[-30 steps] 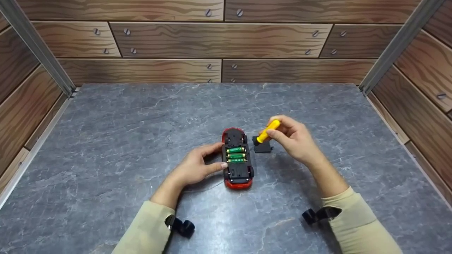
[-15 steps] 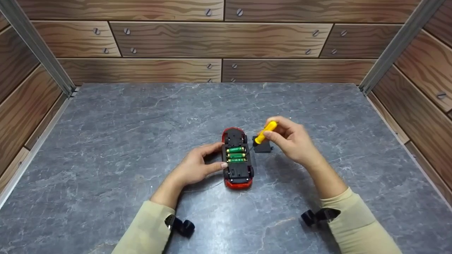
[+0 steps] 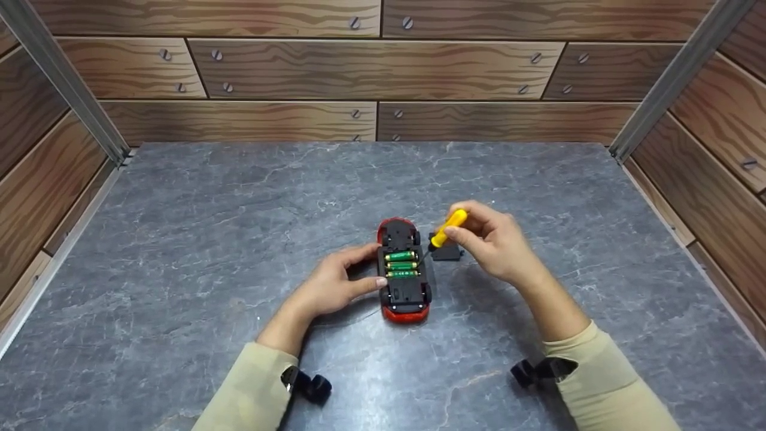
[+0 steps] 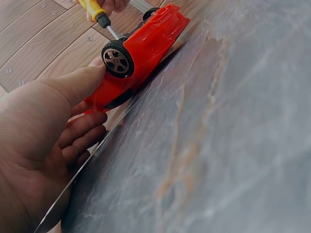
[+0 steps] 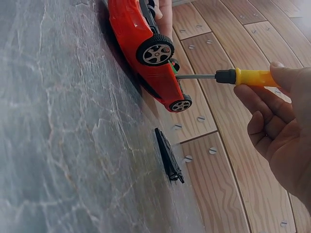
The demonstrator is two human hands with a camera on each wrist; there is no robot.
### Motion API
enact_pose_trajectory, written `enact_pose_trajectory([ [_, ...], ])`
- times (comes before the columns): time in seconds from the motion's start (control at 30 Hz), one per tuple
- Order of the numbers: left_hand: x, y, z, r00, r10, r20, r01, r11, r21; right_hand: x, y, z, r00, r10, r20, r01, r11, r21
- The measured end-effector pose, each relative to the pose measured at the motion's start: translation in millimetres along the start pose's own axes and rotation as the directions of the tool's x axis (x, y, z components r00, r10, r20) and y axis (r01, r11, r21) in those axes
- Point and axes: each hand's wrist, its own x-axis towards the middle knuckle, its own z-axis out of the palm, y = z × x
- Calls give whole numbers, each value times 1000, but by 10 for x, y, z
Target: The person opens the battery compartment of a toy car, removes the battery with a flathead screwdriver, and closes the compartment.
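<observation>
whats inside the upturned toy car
Three green batteries lie side by side in the car, with the screwdriver reaching down by their right ends; its tip can't be made out. Anything beneath the batteries is covered.

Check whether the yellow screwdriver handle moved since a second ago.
Yes: in the head view, the yellow handle shifted slightly left against the unmoved black cover.

Gray marbled tabletop (image 3: pixel 179 239) with brownish veins, glare toward near edge. Beyond it, wood-grain back wall (image 3: pixel 299 69), dark seams, slotted screw heads (image 3: pixel 407 23) near plank ends. Left wall (image 3: pixel 30 108) and right wall (image 3: pixel 724 131) likewise planked. Gray posts (image 3: pixel 670 84) slanting at rear corners. Pale strip (image 3: pixel 56 266) along tabletop's left edge.
</observation>
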Motion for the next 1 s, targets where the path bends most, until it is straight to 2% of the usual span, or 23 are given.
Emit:
enact_pose_trajectory([
  [0.3, 19, -25, 25, 1000, -13, 14, 13, 1000, 7, -51, 13, -16, 1000, -16, -5, 16, 998, -68],
  [0.6, 4, 0, 2, 1000, 16, 1, -16, 1000, -4, -78, 26, -4, 1000, -13, -11, 13, 1000, -20],
  [1.0, -7, 23, 5, 1000, -2, -8, 2, 1000, -1, -127, 83, -5, 999, -24, -44, 26, 998, 57],
])
